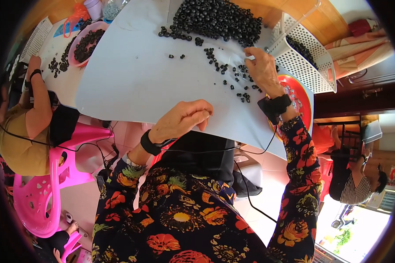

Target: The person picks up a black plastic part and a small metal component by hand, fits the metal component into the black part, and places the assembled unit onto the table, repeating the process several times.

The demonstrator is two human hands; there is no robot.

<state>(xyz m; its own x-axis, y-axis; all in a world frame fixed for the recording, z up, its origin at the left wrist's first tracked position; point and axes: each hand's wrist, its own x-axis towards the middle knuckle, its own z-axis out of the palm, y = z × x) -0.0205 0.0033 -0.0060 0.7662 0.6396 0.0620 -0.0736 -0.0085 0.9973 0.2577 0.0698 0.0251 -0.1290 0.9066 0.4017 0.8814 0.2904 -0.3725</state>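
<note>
My right hand reaches over a pale grey table sheet, fingers apart, fingertips among scattered small black ring-shaped beads. A big heap of the same black beads lies at the far side of the sheet. My left hand rests at the near edge of the sheet with fingers curled and pinched together; what it pinches is too small to see. Both wrists wear black bands with a thin black cable.
A white perforated basket holding black beads stands at the right, beside a red plate. A pink bowl of beads sits at the far left. Another person sits on a pink chair at left; a third stands at right.
</note>
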